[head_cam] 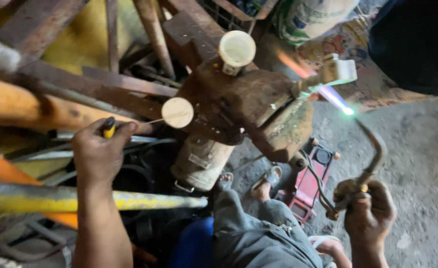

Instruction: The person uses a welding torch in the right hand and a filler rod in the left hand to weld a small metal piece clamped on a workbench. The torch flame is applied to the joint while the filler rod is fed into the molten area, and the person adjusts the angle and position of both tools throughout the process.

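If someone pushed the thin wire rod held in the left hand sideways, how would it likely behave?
The thin wire rod looks very slender, so it would probably flex easily. Only the left hand grips it, at one end, so its free tip likely wobbles. It seems light beside the rusty vise.

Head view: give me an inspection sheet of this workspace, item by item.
Surface: grey concrete floor, dusty and bare at the right.
Job's things: small metal part clamped in a rusty vise; curved torch with a lit flame tip near the part.
Clutter: rusty steel bars, yellow pipe, orange pipe, red jack, sack.
Hands: left hand grips a yellow-handled tool with a thin rod; right hand grips the torch.
Cables: thin hoses run from the torch handle.
Surroundings: person's grey trousers and sandalled foot; patterned cloth.
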Demonstrator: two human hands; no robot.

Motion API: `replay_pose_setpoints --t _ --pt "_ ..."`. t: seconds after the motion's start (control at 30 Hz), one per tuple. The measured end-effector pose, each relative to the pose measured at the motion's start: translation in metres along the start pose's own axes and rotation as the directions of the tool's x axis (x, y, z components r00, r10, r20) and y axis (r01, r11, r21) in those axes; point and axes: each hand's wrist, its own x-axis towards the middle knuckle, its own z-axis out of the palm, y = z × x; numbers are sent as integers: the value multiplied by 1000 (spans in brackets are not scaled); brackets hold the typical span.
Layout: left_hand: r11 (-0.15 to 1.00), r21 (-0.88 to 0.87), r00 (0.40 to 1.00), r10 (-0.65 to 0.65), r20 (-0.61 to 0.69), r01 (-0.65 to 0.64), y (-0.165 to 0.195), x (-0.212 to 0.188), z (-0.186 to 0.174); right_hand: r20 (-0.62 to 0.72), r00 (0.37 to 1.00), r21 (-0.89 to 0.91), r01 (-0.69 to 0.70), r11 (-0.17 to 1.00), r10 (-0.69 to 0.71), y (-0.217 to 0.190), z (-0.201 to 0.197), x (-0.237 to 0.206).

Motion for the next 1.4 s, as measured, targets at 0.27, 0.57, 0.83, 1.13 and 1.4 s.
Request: replay_pose_setpoints --t 0.27,0.57,0.83,1.13,1.4 --pt "961 -210 977 149 -150 -179 32 -2 7 -46 991 -44 -125 991 123 -3 30 1" --pt "799 -409 894 431 -123 -442 119 -6 32 -13 1000 23 16 1000 -16 -7 50 12" --pt "728 -407 819 566 -95 -551 148 9 55 -54 997 -109 -51 993 45 -13 60 14" --pt "733 -410 817 573 -57 -543 152 9 67 -69 995 -69 -82 994 78 -11 64 17" --pt "738 -366 795 607 -8 -567 160 10 74 -18 995 2 -98 995 98 -10 56 13"
